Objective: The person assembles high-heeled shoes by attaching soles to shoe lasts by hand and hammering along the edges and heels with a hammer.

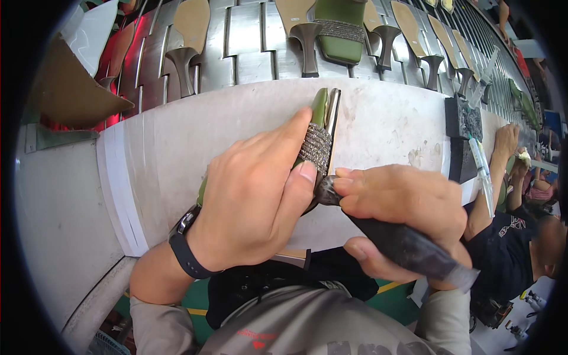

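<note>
"Across the far side, what takes up the most room?"

"A conveyor [248, 38] of shiny metal slats. Nearer is a white work surface [177, 133], marked with stains."

"Anybody else about?"

"Yes, a co-worker [503, 239] in a dark top at the right, arms reaching toward the conveyor side."

"And the person's own hands?"

"The left hand [251, 186] lies over a green shoe [320, 109], thumb and fingers holding it down its length. The right hand [408, 195] is wrapped firmly round a dark tool [402, 242]."

"Where exactly is that shoe?"

"Above the middle of the work surface, slanting, with its far end showing past the left fingertips. I cannot tell whether it rests on the surface. The tool's rounded tip is right at the shoe's edge, just beside the left thumb; contact there is hard to make out."

"Smaller things?"

"Tan soles [190, 26] with dark heels stand along the conveyor, and a banded green piece [341, 53] sits among them. 2 black blocks [463, 160] are at the right end of the work surface."

"Smaller yet?"

"A glittering band [316, 147] wraps the held shoe, a dark watch [188, 222] circles the left wrist, and a clear slim tube [482, 168] leans by the blocks."
</note>
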A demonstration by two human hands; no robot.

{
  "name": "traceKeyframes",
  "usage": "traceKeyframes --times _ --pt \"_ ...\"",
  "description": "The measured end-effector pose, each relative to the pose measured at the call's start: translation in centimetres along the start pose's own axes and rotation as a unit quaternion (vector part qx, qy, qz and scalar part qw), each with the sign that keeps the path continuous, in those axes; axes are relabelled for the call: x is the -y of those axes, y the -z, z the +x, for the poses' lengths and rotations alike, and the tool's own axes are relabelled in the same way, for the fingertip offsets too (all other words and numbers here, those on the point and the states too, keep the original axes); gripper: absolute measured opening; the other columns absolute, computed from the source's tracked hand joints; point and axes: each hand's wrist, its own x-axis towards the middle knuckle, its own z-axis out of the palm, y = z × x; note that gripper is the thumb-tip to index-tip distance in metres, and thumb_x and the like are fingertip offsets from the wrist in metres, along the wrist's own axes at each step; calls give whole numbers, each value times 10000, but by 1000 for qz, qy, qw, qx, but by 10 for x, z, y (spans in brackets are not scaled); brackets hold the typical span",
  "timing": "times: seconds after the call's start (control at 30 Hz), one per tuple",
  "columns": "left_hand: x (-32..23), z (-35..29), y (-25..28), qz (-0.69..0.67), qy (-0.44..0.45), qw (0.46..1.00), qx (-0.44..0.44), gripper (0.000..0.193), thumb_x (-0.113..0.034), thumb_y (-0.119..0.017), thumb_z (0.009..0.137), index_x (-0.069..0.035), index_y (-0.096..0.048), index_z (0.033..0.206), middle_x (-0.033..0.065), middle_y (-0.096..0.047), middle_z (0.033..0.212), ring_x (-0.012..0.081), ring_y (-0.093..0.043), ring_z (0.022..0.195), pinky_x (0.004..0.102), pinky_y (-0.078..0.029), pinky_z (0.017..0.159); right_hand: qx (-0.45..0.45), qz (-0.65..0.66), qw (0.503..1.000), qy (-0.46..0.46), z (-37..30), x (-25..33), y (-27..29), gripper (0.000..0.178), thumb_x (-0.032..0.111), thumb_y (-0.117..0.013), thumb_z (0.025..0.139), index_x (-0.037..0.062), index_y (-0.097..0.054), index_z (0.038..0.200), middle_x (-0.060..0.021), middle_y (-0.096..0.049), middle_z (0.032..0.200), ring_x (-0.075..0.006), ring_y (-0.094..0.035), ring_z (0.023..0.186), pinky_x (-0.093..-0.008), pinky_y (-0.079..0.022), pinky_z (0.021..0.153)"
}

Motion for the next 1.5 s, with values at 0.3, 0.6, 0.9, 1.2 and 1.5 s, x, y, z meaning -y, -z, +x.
traceKeyframes --times 0.3,0.6,0.9,1.2,1.5 --pt "-10 -2 5 -38 48 997 42 481 -67 -505 1051 155 -510 1478 324 -706 1189 369 -728 1044 402 -538 954 -236 38 970 -50 -53 21 -87 414 62 -888 766 -39 -722 1131 -256 -760 1130 -427 -761 1067 -493 -625 957" --pt "4 -6 8 -126 91 988 -8 451 -159 -530 1114 96 -557 1486 235 -730 1311 215 -659 1243 329 -485 1076 -158 96 983 -21 -49 30 -105 377 90 -903 742 -11 -753 1073 -161 -780 1055 -337 -764 969 -394 -603 847" --pt "25 -26 24 38 -10 999 6 282 -173 -593 1065 48 -733 1172 190 -741 1052 369 -668 950 424 -523 870 -162 -47 986 13 -54 29 -107 419 95 -896 764 -65 -727 1113 -248 -755 1139 -408 -762 1019 -426 -649 857" --pt "24 -28 22 83 -35 996 -22 206 -100 -645 1013 53 -735 1117 182 -735 991 368 -662 860 424 -534 774 -95 -19 995 4 -40 32 -95 386 89 -881 746 -69 -741 1069 -241 -764 1086 -378 -773 951 -412 -657 819" --pt "27 -27 19 87 -34 995 -43 189 -120 -669 1012 36 -744 1088 163 -729 951 359 -657 839 431 -529 752 -112 -34 993 8 -33 37 -105 381 78 -877 729 -70 -743 1054 -234 -762 1058 -367 -773 923 -396 -663 793"
